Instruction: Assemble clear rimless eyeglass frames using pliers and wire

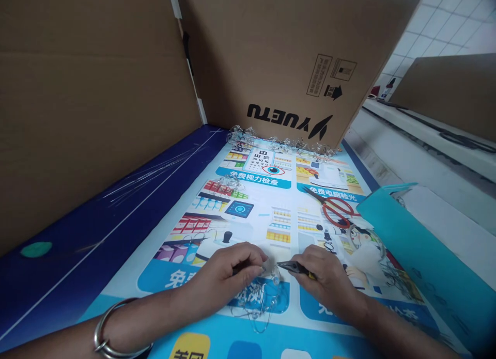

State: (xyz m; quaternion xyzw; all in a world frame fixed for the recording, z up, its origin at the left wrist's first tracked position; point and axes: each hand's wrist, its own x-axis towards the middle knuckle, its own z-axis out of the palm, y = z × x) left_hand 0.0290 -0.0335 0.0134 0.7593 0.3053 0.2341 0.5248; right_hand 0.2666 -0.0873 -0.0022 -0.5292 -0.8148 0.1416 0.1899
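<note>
My left hand [228, 274] rests on a printed poster [267, 214] and pinches a small clear wire-framed piece, apparently rimless glasses [267, 292], near its fingertips. A metal bangle [106, 330] circles that wrist. My right hand [329, 279] is closed around a pair of slim pliers [294, 267] with yellow-and-black grips. Their dark tips point left and meet the clear piece between my two hands. More thin wire and clear lenses lie just below the fingers.
Tall cardboard sheets [89, 90] wall the left and back; the back box [287, 54] is printed upside down. Clear glasses pieces [279, 142] line its base, another clump [227, 183] lies mid-poster. A teal bag [418, 255] stands right. A white ledge [422, 142] runs behind.
</note>
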